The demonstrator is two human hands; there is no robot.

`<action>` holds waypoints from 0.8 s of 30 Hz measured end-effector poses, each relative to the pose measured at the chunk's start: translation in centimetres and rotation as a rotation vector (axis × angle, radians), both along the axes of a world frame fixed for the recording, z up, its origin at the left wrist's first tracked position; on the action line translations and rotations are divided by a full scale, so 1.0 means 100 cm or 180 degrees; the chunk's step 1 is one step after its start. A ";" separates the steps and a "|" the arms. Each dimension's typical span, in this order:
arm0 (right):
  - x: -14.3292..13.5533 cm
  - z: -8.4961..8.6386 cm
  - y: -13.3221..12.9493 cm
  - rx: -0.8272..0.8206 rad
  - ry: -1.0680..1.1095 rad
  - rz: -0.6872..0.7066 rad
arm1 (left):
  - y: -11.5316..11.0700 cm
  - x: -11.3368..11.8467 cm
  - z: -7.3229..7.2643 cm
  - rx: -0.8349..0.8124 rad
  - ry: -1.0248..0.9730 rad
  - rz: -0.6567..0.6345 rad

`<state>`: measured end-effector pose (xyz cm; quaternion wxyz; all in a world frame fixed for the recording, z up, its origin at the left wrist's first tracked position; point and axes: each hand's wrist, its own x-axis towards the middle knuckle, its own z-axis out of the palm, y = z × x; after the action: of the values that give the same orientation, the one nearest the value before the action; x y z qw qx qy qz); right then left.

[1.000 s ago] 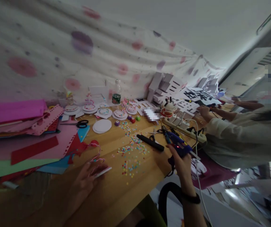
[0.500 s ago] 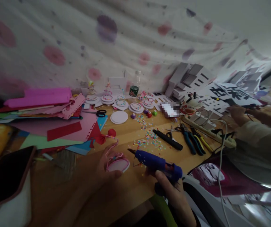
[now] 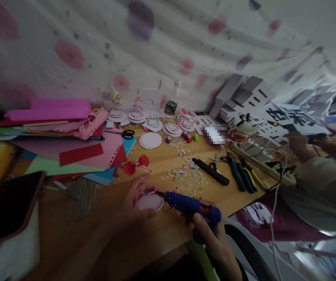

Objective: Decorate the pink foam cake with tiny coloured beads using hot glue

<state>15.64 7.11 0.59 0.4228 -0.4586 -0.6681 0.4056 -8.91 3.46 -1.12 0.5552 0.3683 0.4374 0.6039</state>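
My left hand is closed around a round white disc edged with pink cord, keeping it just over the wooden table. From the disc a thin pink twisted stem rises toward a red bow-shaped piece. In my right hand is a blue glue gun, its handle wrapped by my fingers. The dark nozzle reaches the right upper rim of the disc; whether it touches I cannot tell. Colourful confetti-like bits lie scattered beyond the gun.
Black-handled scissors and stacked coloured paper lie left. White discs and a bottle stand behind. Pliers, a black stick and a power strip lie right. A phone is front left; another person's sleeve is far right.
The glue gun has moved left and slightly down, bringing its nozzle to the disc's rim. My left hand and the disc have shifted slightly right. The whole view has tilted a little.
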 end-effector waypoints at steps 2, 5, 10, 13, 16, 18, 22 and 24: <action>0.000 -0.001 0.000 -0.0058 0.0061 0.0082 | -0.001 0.000 0.004 -0.0071 0.0049 -0.0006; 0.000 -0.001 -0.001 -0.0132 0.0103 0.0103 | -0.001 0.000 0.009 -0.0123 0.0101 0.0002; -0.002 0.000 -0.002 -0.0216 0.0125 -0.0022 | -0.001 0.001 0.008 -0.0095 0.0063 0.0070; -0.001 0.001 -0.002 -0.0229 0.0055 0.0014 | -0.001 0.002 0.006 -0.0056 0.0052 0.0075; 0.000 -0.001 -0.001 -0.0154 0.0011 0.0068 | -0.002 0.001 0.004 -0.0046 0.0004 0.0053; 0.002 -0.003 -0.001 -0.0077 -0.0023 0.0085 | -0.002 0.001 0.003 -0.0047 -0.0023 0.0040; 0.004 -0.005 -0.001 -0.0023 -0.0168 0.0066 | -0.001 0.001 0.001 -0.0042 -0.0056 0.0065; 0.005 -0.004 -0.001 -0.0007 -0.0183 0.0058 | 0.000 0.002 0.002 -0.0052 -0.0010 0.0064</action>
<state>16.14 6.98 0.17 0.3993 -0.4645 -0.6837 0.3968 -8.75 3.42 -0.96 0.5528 0.3583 0.4451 0.6065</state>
